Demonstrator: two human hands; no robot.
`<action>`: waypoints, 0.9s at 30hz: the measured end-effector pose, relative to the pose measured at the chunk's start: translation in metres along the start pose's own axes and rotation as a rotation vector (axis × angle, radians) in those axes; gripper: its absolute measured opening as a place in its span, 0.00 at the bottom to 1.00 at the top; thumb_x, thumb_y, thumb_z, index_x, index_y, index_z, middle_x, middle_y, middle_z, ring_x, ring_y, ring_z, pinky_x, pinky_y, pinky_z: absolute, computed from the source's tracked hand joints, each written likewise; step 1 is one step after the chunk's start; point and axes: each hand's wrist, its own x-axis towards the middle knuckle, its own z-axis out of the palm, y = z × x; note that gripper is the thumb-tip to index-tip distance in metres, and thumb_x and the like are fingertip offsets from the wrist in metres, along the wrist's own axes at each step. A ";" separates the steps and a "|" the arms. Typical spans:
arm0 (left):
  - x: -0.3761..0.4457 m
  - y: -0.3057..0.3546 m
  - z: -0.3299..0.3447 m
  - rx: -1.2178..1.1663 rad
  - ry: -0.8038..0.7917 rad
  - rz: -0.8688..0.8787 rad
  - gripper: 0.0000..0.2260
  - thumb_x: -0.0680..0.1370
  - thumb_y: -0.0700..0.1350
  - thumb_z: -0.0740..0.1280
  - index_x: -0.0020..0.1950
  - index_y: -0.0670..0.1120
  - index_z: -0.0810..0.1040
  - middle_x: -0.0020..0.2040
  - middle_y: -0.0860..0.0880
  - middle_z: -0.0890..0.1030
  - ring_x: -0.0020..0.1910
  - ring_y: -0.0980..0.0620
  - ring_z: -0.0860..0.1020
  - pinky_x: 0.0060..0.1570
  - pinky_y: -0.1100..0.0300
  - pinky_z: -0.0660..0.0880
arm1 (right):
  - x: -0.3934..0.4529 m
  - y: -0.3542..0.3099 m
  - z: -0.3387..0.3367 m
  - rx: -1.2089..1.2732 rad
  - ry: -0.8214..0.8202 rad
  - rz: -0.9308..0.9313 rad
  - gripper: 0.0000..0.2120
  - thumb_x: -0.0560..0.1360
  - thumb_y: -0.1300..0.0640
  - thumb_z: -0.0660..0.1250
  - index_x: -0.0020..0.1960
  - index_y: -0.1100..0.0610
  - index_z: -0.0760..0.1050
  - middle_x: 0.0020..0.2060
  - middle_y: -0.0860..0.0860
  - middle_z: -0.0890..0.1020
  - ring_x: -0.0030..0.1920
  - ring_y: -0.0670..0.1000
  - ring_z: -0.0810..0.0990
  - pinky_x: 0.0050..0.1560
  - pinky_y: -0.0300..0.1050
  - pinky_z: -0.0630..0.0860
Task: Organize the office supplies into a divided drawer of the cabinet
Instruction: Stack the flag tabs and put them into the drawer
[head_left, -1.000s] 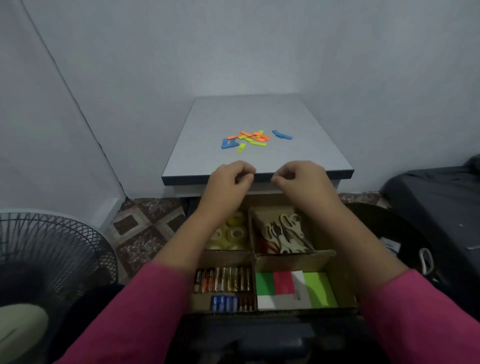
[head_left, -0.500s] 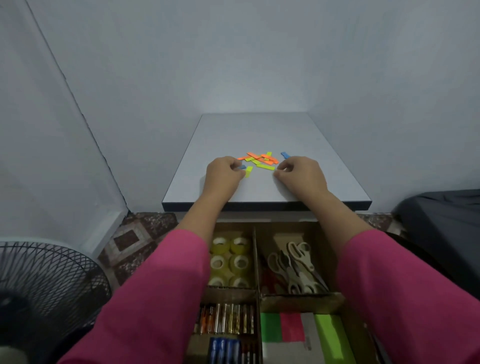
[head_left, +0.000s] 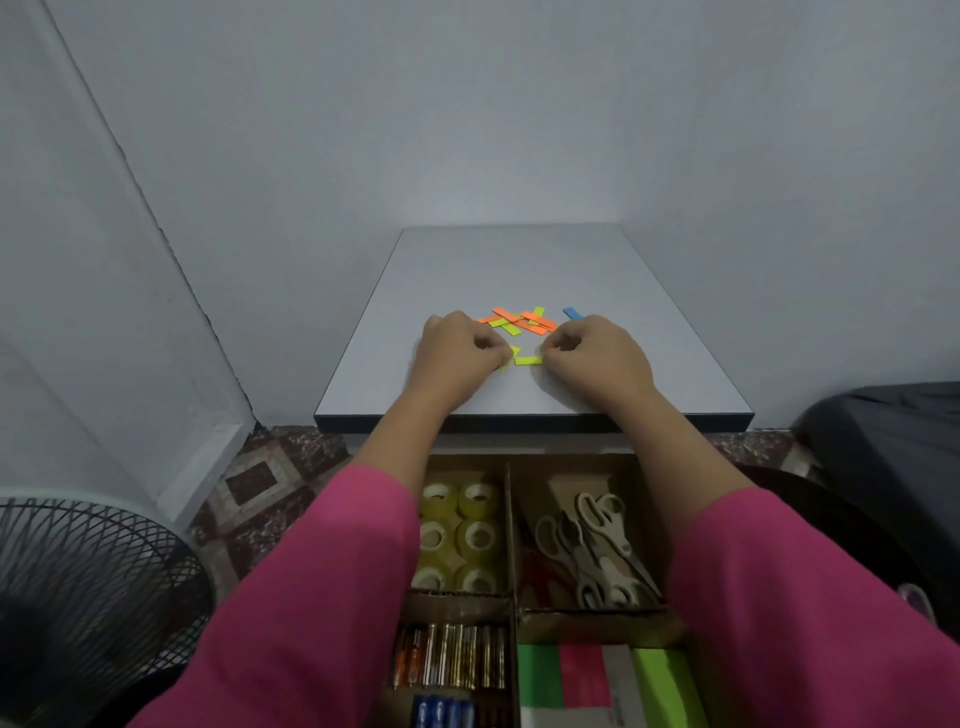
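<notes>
Nearest to you, the drawer (head_left: 511, 525) stands open below the cabinet top, its card dividers making four visible compartments: batteries (head_left: 451, 661) near left, coloured note pads (head_left: 597, 680) near right, tape rolls (head_left: 460, 535) far left, scissors (head_left: 592, 551) far right. Every compartment you can see already holds something, so your first risk is dropping the next items into the wrong section or on top of the scissors, where thin strips would slide under the handles and be hard to fish out.

Further out, on the cabinet top (head_left: 649, 374), your left hand (head_left: 457, 348) and right hand (head_left: 597, 353) both have fingers curled with the fingertips down at two yellow-green strips (head_left: 528, 360) lying apart from the pile. Whether either hand has a strip pinched yet, you cannot tell from this view. The strips look flat, light and slippery; pinching them off a smooth top may fail, or push them toward the front edge and off onto the floor.

Beyond your knuckles, the main pile of orange and green strips (head_left: 519, 319) overlaps loosely, and a blue strip (head_left: 571, 313) lies just beside your right hand. A careless sweep could scatter them.
</notes>
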 end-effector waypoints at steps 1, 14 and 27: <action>0.001 0.000 -0.001 -0.054 0.031 -0.011 0.06 0.75 0.46 0.69 0.46 0.49 0.85 0.46 0.52 0.79 0.53 0.52 0.73 0.51 0.56 0.74 | 0.000 0.001 -0.002 0.083 0.021 0.029 0.09 0.74 0.52 0.62 0.47 0.51 0.82 0.45 0.47 0.80 0.45 0.49 0.77 0.41 0.43 0.74; 0.056 0.009 0.013 0.561 -0.012 0.062 0.13 0.79 0.49 0.62 0.56 0.43 0.80 0.53 0.44 0.75 0.57 0.44 0.68 0.51 0.53 0.70 | 0.014 0.007 -0.005 0.466 0.145 0.247 0.09 0.73 0.57 0.63 0.41 0.61 0.78 0.38 0.51 0.80 0.40 0.51 0.75 0.42 0.45 0.72; 0.047 0.019 -0.024 -0.107 -0.161 -0.316 0.08 0.70 0.42 0.75 0.41 0.38 0.81 0.39 0.42 0.78 0.43 0.45 0.76 0.40 0.57 0.75 | 0.013 0.007 -0.005 0.436 0.146 0.224 0.11 0.74 0.56 0.63 0.43 0.62 0.79 0.39 0.51 0.79 0.41 0.50 0.75 0.42 0.44 0.73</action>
